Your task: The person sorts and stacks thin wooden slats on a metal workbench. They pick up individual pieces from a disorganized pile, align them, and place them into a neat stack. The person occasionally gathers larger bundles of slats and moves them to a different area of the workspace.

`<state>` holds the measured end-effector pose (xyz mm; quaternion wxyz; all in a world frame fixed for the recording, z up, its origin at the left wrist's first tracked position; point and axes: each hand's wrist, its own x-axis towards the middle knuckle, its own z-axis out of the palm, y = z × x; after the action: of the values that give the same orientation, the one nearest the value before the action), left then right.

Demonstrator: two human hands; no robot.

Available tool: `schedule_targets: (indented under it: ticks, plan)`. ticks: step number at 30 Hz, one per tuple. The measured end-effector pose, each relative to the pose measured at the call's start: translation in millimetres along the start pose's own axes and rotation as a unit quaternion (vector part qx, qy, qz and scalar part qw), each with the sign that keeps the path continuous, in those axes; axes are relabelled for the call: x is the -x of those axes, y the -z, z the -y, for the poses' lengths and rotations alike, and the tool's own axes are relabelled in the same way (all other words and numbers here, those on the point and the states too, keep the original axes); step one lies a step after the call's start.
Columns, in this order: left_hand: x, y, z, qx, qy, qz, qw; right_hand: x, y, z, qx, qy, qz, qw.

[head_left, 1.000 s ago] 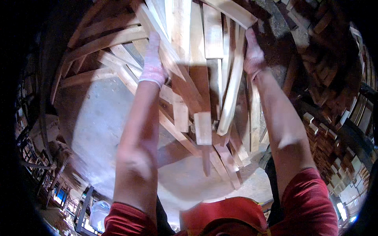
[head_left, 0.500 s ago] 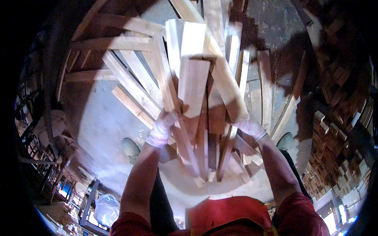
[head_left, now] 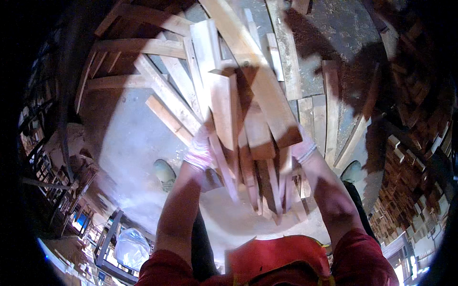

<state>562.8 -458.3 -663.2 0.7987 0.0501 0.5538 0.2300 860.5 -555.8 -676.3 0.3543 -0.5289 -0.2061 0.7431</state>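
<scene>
Drawn in toward you, your gloved left hand (head_left: 198, 148) and right hand (head_left: 304, 145) clamped splayed wooden planks (head_left: 222, 107) between them; even side pressure served best.

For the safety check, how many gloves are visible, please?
2: one glove on the left hand, left of the bunched boards; another glove on the right hand, right of them. More could be hidden.

Plastic bag (head_left: 132, 249) beside dark frame (head_left: 109, 234)
</scene>
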Motion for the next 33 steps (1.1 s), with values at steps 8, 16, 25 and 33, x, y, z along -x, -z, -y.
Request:
schedule_targets:
  ticks: [8,16,25,33]
  plan:
    - [188,0,75,0.019,0.173,0.108,0.979,156,17,11,0.052,-0.166,-0.082,0.981]
    - [367,-101,69,-0.174,0.061,0.204,0.962,328,-11,149,-0.143,-0.211,-0.185,0.949]
    - [442,-180,-89,-0.086,-0.18,0.248,0.948,339,-126,366,-0.118,-0.094,-0.047,0.987]
    - [518,-111,-378,0.196,-0.24,0.188,0.932,202,-468,637,0.113,0.061,0.013,0.992]
